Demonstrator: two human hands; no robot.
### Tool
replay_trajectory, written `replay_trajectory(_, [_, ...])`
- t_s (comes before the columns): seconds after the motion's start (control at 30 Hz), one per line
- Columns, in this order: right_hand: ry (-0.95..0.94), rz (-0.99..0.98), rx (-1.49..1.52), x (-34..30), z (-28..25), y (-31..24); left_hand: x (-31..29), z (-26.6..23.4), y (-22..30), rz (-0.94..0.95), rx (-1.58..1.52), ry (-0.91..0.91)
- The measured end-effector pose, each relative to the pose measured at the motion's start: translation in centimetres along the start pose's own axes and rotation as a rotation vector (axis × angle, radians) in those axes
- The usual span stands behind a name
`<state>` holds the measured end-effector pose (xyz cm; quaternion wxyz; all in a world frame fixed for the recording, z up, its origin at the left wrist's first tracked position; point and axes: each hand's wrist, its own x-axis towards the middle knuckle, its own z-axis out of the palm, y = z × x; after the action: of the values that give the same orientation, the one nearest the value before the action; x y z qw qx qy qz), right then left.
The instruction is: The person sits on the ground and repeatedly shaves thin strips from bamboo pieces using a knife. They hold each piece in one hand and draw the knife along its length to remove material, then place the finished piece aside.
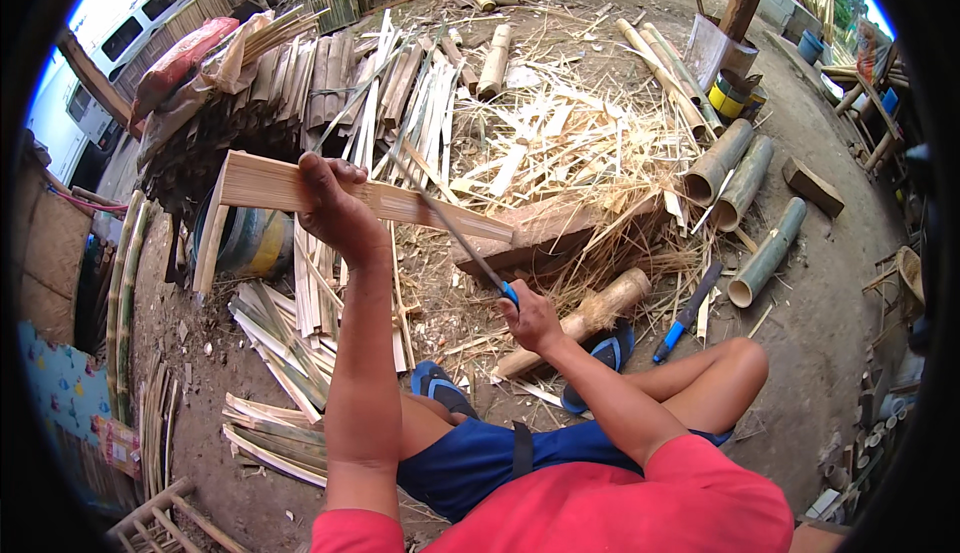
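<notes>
My left hand (343, 203) is closed around a pale split bamboo slat (440, 210), raised in front of me and lying crosswise. The slat's right end reaches over a thick wooden block (545, 228) on the ground. In my right hand (533, 319) is the blue handle of a long knife (455, 223). Its narrow blade slants up and to the left, passing across the slat in this view; whether it touches cannot be told. Below the block, near my feet, lies a rough bamboo log (600, 316).
Another blue-handled blade (688, 315) lies right of my foot. Cut bamboo tubes (768, 253) rest at the right. Beyond the block spreads a heap of shavings (570, 138). Split strips (280, 338) lie at the left, and stacked bamboo pieces (330, 78) stand behind.
</notes>
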<state>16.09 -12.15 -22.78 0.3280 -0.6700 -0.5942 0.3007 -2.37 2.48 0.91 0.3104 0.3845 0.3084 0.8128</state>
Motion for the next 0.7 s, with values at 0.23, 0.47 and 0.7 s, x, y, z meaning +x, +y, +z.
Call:
replay_trajectory(0.23, [-0.107, 0.377, -0.002, 2.4, -2.7, 3.3, 0.4, -1.2, 0.2, -0.147, -0.229, -0.234])
replay_trajectory(0.47, [-0.08, -0.266, 0.16, -1.8, -8.6, -8.4, 0.0, -0.9, -0.7, -0.173, -0.328, -0.553])
replay_trajectory(0.7, [0.019, 0.323, -0.084, 0.4, -2.3, 7.0, -0.2, -0.6, 0.1, -0.149, -0.299, -0.521])
